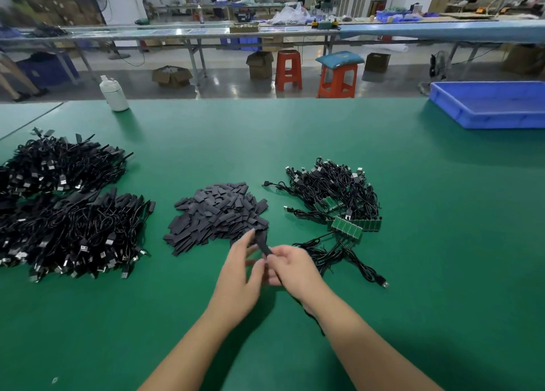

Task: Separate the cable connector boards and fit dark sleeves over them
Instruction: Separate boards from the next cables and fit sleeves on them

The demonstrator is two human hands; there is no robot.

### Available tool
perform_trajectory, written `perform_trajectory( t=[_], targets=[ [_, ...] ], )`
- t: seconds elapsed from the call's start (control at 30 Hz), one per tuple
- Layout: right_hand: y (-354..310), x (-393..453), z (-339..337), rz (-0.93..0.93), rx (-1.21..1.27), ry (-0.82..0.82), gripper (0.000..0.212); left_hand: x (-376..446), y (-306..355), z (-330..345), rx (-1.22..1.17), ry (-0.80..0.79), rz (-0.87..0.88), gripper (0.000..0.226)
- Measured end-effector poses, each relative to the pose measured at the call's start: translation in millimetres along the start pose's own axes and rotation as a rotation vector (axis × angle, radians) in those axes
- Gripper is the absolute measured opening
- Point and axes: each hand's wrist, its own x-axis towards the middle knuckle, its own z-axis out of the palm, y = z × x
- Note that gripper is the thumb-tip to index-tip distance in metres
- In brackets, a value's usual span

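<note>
Here both hands are working one flat matte dark sleeve point(263, 244) just below the sleeve pile point(218, 213): left hand point(240, 275) fingertips pinching its upper end, right hand point(290, 268) curled round lower end. Long axis is running up-left to down-right. Green board strip point(347, 228) w/ glossy cables lying right; 2 cable heaps point(67, 207) left.

Both bare forearms reach forward and converge at centre. The left hand point(240, 275) extends a raised forefinger, thumb nearly touching the right hand point(290, 268), whose fingers are curled in a pinch.
</note>
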Motion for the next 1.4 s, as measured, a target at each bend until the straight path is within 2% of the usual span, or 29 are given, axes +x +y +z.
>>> perform_trajectory(
  t=[0.03, 0.1, 0.17, 0.27, 0.3, 0.33, 0.43, 0.47, 0.53, 0.6, 0.7, 0.8, 0.9, 1.0, 1.07, 1.17, 1.23, 1.3, 1.4],
  targets=[
    [-8.4, 1.0, -2.6, -0.006, 0.109, 0.010, 0.019, -1.4, 3.3, 1.2, -0.186, -0.028, -0.130, 0.050],
    [-24.1, 4.6, -9.3, -0.023, 0.380, 0.020, 0.019, -6.0, 4.8, 7.1, -0.431, -0.214, -0.292, 0.046],
    [-36.9, 10.1, -15.1, -0.041, 0.609, 0.026, 0.019, -13.0, 4.6, 13.2, -0.509, -0.342, -0.332, 0.027],
    [-45.6, 21.2, -16.8, -0.070, 0.689, 0.028, 0.017, -14.7, 3.7, 16.3, -0.535, -0.305, -0.332, 0.012],
    [-46.6, 24.4, -16.3, -0.074, 0.597, 0.039, 0.017, -12.3, 5.6, 12.8, -0.521, -0.281, -0.322, 0.011],
    [-46.2, 26.8, -17.8, -0.087, 0.390, 0.073, 0.020, -9.1, 7.4, 6.3, -0.505, -0.256, -0.312, 0.011],
    [-39.1, 32.3, -36.9, -0.244, -0.580, 0.274, 0.027, 9.6, 5.3, -29.8, -0.378, -0.098, -0.308, 0.012],
    [-35.8, 33.4, -47.9, -0.296, -0.798, 0.333, 0.026, 18.2, 0.7, -47.0, -0.260, -0.015, -0.295, 0.012],
    [-28.5, 33.7, -73.1, -0.298, -0.971, 0.424, 0.024, 37.9, -13.5, -88.0, 0.062, 0.151, -0.235, 0.014],
    [-18.1, 32.9, -102.8, -0.227, -1.103, 0.537, 0.024, 58.1, -34.2, -134.1, 0.410, 0.299, -0.198, 0.026],
    [0.0, 31.5, -142.7, -0.074, -1.271, 0.701, 0.033, 80.6, -69.0, -200.1, 0.724, 0.383, -0.317, 0.042],
    [11.5, 33.5, -160.5, 0.113, -1.182, 0.675, 0.051, 87.7, -98.5, -246.1, 0.908, 0.289, -0.597, 0.052],
    [11.9, 37.2, -158.0, 0.177, -0.833, 0.580, 0.060, 84.5, -109.7, -259.6, 1.052, 0.214, -0.714, 0.047],
    [8.0, 36.9, -150.8, 0.124, -0.469, 0.590, 0.059, 83.0, -111.0, -252.1, 1.116, 0.256, -0.655, 0.045],
    [4.6, 37.4, -148.7, 0.109, -0.281, 0.623, 0.055, 81.8, -110.3, -243.0, 1.086, 0.347, -0.584, 0.043],
    [-0.5, 38.6, -147.6, 0.115, -0.136, 0.615, 0.044, 81.5, -104.1, -224.5, 0.994, 0.557, -0.348, 0.034],
    [-5.4, 38.2, -144.9, 0.089, -0.096, 0.589, 0.036, 84.9, -92.6, -206.9, 0.931, 0.618, -0.202, 0.031],
    [-11.1, 36.8, -140.6, 0.036, -0.120, 0.568, 0.032, 90.6, -74.9, -180.9, 0.852, 0.546, -0.129, 0.030],
    [-23.0, 29.3, -129.7, -0.079, -0.219, 0.495, 0.033, 93.9, -38.8, -120.4, 0.602, 0.266, -0.070, 0.026]
  ],
)
